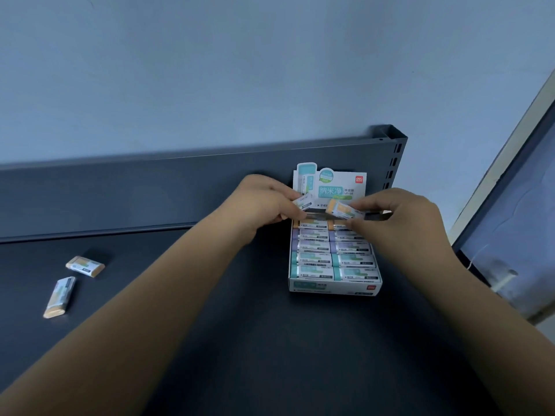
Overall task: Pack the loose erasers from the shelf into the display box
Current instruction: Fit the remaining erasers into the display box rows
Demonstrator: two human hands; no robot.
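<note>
An orange-ended eraser (342,209) is pinched in the curled fingers (365,228) of the right hand (402,217), and a second eraser (304,202) is gripped by the left hand (264,205). Both are held over the twelve o'clock end of the display box (333,287), seemingly because only that back row has room. Two loose erasers (85,265) are seen lying on the shelf (210,295), well apart at nine o'clock.
</note>
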